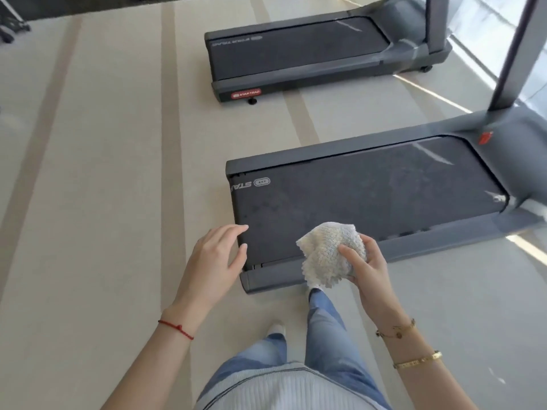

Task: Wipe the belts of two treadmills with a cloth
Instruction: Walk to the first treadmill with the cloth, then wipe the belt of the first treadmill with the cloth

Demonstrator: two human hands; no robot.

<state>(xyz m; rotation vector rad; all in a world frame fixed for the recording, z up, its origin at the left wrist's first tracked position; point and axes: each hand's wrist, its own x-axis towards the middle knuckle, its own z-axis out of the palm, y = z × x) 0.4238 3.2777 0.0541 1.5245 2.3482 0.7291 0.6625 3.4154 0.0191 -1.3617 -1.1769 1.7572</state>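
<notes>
the person stands at the rear end of the near treadmill (384, 202), looking down at it. the right hand (365, 261) grips a bunched white cloth (325, 255), thumb on top and fingers curled under it; the cloth is in the air over the near edge of the dark belt (355, 190), and it is hard to say if it touches. the left hand (217, 255) holds nothing, its fingers loose and spread near the belt's rear corner. the far treadmill (310, 54) lies well apart on the beige floor (103, 173). both uprights are cut off by the top edge, and the belt logo is partly hidden.
</notes>
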